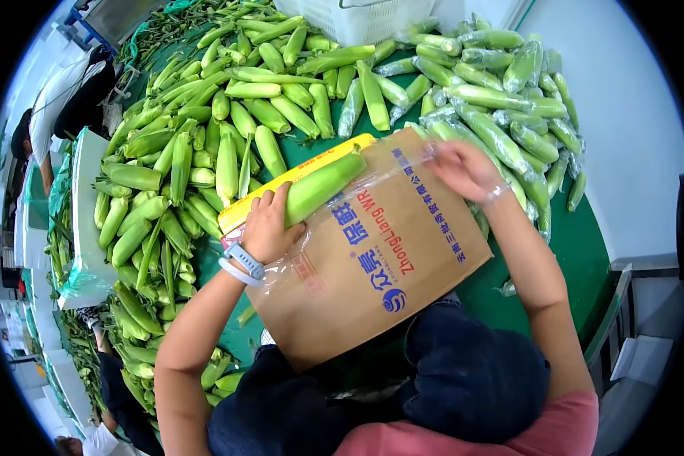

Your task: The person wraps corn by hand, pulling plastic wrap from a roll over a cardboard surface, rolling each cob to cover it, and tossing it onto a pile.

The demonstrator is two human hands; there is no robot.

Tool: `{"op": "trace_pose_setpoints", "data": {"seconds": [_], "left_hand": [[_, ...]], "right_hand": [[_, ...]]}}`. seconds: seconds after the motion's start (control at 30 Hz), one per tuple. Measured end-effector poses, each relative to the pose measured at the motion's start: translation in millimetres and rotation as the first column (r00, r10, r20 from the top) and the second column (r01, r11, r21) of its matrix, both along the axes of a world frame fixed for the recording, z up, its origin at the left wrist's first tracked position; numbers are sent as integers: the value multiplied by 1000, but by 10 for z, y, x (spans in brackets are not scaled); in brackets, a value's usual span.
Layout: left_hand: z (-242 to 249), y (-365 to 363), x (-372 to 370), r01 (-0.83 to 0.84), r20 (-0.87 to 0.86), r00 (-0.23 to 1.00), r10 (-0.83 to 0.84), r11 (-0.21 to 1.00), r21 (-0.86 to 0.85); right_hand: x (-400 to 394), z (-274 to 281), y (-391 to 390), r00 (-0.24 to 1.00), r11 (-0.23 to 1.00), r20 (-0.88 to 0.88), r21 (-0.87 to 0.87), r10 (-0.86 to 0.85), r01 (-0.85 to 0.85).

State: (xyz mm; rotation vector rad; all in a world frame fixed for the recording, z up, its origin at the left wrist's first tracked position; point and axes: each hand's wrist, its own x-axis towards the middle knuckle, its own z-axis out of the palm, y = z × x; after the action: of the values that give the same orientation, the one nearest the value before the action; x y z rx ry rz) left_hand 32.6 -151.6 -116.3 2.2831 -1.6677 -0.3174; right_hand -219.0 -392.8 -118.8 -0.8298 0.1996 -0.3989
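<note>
A green ear of corn in its husk [323, 188] lies slantwise over the top edge of a brown cardboard box [342, 304]. My left hand [268, 226], with a watch on its wrist, is wrapped round the lower left end of that ear. Clear cling film [372, 176] is spread across the cardboard beside the ear. At the box's upper right corner, the fingers of my right hand [463, 171] pinch the edge of this film. Just beyond the ear is a long yellow carton [300, 175], partly hidden by the ear and my left hand.
Unwrapped corn [182, 167] is heaped at the left and back of the green table [585, 235]. Film-wrapped ears [509, 99] are piled at the back right. A white plastic crate [357, 23] stands at the back, a white foam box [91, 205] at the left. Other people [68, 91] bend at far left.
</note>
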Motion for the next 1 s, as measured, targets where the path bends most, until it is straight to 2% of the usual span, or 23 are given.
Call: {"op": "trace_pose_setpoints", "data": {"seconds": [0.07, 0.1, 0.13, 0.17, 0.2, 0.23, 0.27, 0.3, 0.33, 0.4, 0.47, 0.5, 0.53, 0.6, 0.63, 0.67, 0.73, 0.77, 0.8, 0.87, 0.9, 0.93, 1.0], "left_hand": [[53, 13, -39, 67, -31, 997, -65, 995, 72], [88, -11, -59, 67, -50, 997, -61, 991, 120], [64, 8, -27, 79, -38, 997, -74, 988, 133], [-8, 45, 30, 111, -78, 991, -109, 994, 21], [-27, 65, 63, 140, -114, 982, -151, 986, -95], [53, 133, -31, 95, 61, 995, -79, 937, -335], [53, 330, -94, -51, 127, 985, 113, 908, -416], [-52, 570, -101, -107, 153, 971, 184, 905, -411], [-34, 722, -192, -36, 329, 933, 145, 948, -316], [-162, 900, -270, -62, 482, 871, 98, 994, -91], [-246, 959, -53, 13, 539, 841, -49, 997, 72], [-221, 1057, -40, -12, 548, 831, -90, 984, 178], [-96, 1153, -88, -15, 551, 830, -87, 984, 177], [239, 1365, -227, -147, 355, 933, -54, 845, 515], [451, 1460, -238, -103, 75, 994, 75, 843, 528], [687, 1538, -237, -55, -211, 958, 195, 846, 531], [1089, 1578, -332, 186, -652, 749, 120, 906, 381], [1092, 1552, -384, 338, -697, 714, -61, 903, 266], [1080, 1519, -476, 481, -723, 650, -236, 864, 151], [998, 1232, -762, 630, -673, 657, -340, 738, 242], [906, 1125, -903, 574, -451, 794, -407, 746, 338], [826, 1013, -1038, 499, -191, 866, -463, 762, 414], [790, 728, -1270, 365, 236, 871, -430, 890, 274]], "right_hand": [[586, 249, 284, 992, 908, -42, -409, -122, 94], [866, 116, 422, 965, 446, 211, -857, -157, 260], [1074, 66, 690, 977, 734, -188, -677, -102, -53], [1248, -124, 883, 984, 388, -39, -921, -174, 32], [1353, -283, 1005, 975, -34, 121, -993, -187, 117], [1352, -298, 1065, 970, -31, 133, -991, -204, 129], [1336, -298, 1101, 957, -232, 188, -963, -222, 135], [1329, -299, 1118, 942, -422, 243, -898, -232, 128], [1349, -306, 1122, 933, -414, 254, -900, -254, 133], [1394, -302, 1090, 963, -455, 53, -888, -263, -75], [1408, -94, 1060, 918, -355, -227, -871, -324, -341], [1385, -79, 1044, 911, -341, -222, -875, -348, -343], [1323, -110, 1019, 903, -330, -217, -878, -370, -346], [1067, -231, 1078, 921, -366, -177, -879, -346, -307], [906, -293, 1157, 936, -393, -141, -879, -323, -269], [695, -208, 1320, 931, -404, -198, -858, -307, -316], [284, -82, 1748, 930, -374, -285, -857, -230, -355], [106, -51, 1950, 938, -374, -289, -862, -193, -343], [-20, 22, 2092, 935, -298, -332, -886, -123, -354], [68, 125, 2105, 922, -218, -382, -897, -57, -385], [236, 36, 2062, 927, -213, -347, -904, -140, -371], [476, -87, 1964, 924, -210, -307, -911, -227, -354], [999, -133, 1628, 930, -445, -136, -848, -341, -287]]}}
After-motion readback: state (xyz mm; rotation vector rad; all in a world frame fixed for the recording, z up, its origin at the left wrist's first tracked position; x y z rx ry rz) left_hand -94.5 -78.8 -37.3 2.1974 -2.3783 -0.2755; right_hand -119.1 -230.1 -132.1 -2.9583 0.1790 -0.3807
